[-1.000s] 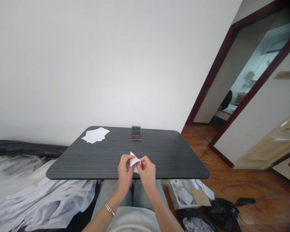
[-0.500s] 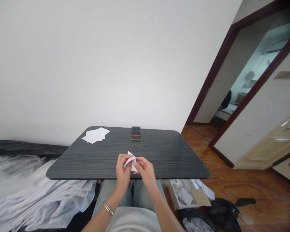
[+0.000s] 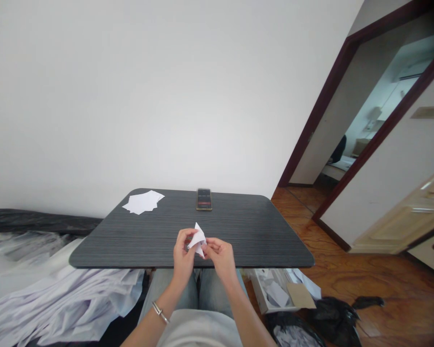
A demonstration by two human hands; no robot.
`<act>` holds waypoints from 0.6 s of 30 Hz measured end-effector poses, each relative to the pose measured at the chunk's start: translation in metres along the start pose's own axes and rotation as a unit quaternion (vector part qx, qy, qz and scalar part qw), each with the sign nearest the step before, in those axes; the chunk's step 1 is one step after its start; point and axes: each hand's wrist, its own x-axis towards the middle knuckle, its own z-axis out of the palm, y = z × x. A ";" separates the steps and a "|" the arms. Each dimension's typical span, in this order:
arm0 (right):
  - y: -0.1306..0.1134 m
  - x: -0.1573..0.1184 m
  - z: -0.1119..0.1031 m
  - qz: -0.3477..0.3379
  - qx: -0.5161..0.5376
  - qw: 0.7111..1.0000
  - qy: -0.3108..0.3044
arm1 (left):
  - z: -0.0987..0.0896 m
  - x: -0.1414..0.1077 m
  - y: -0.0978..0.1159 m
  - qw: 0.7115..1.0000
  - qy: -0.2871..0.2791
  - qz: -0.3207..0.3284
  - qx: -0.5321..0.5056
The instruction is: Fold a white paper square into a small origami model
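Head view: hands (image 3: 183, 253) face each other, pinching folded white paper (image 3: 198, 237).

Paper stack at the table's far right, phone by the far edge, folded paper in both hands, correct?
Wrong side: head view shows the paper stack at the far left of the table. The phone is by the far edge; left hand and right hand hold the folded paper.

Likely a home, wood-grain floor (image 3: 401, 294), dark-framed doorway (image 3: 317, 115)
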 end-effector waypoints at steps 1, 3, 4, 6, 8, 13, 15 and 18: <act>-0.001 0.000 -0.001 -0.008 -0.008 1.000 0.009 | 0.000 0.000 -0.001 1.000 -0.006 0.001 -0.005; -0.001 0.001 -0.002 -0.024 -0.030 0.999 0.029 | -0.002 -0.001 -0.002 1.000 -0.019 0.010 -0.020; -0.001 0.002 -0.003 -0.033 -0.045 0.998 0.039 | -0.003 -0.002 -0.002 0.999 -0.022 0.015 -0.031; 0.000 0.002 -0.006 -0.054 -0.081 0.994 0.057 | -0.005 -0.002 -0.001 0.998 -0.016 0.020 -0.056; 0.001 0.002 -0.009 -0.083 -0.126 0.986 0.068 | -0.007 -0.002 0.003 0.997 0.004 0.019 -0.074; -0.002 -0.001 -0.014 -0.154 -0.246 0.954 0.080 | -0.010 0.002 0.019 0.998 -0.035 0.005 -0.058; -0.003 -0.002 -0.014 -0.178 -0.274 0.942 0.082 | -0.008 0.003 0.022 0.997 -0.063 -0.009 -0.036; -0.005 -0.003 -0.014 -0.206 -0.299 0.929 0.079 | -0.006 0.003 0.023 0.995 -0.094 -0.034 -0.025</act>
